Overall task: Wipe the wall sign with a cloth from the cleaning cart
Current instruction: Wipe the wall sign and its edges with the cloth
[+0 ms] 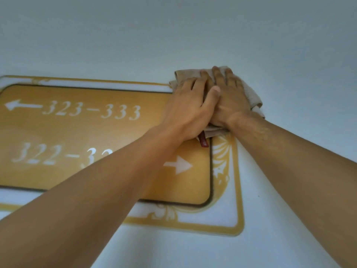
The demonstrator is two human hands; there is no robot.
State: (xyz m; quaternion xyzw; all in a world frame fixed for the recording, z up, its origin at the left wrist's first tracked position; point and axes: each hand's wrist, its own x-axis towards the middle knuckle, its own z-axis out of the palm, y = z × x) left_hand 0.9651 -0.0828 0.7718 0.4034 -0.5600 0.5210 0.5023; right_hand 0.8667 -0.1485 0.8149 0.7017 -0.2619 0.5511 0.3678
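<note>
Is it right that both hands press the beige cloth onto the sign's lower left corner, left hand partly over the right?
Not quite. The head view shows the left hand and right hand pressing the beige cloth onto the sign's upper right corner, not the lower left. The rest holds.

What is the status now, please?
Both hands flat on cloth: left hand, right hand. Cloth pressed on wall sign, top right corner. Nothing in the way.

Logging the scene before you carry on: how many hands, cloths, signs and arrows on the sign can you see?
Hands: 2, left hand and right hand
Cloths: 1, beige cloth
Signs: 1, wall sign
Arrows: 2, left arrow and right arrow
Total: 6
</note>
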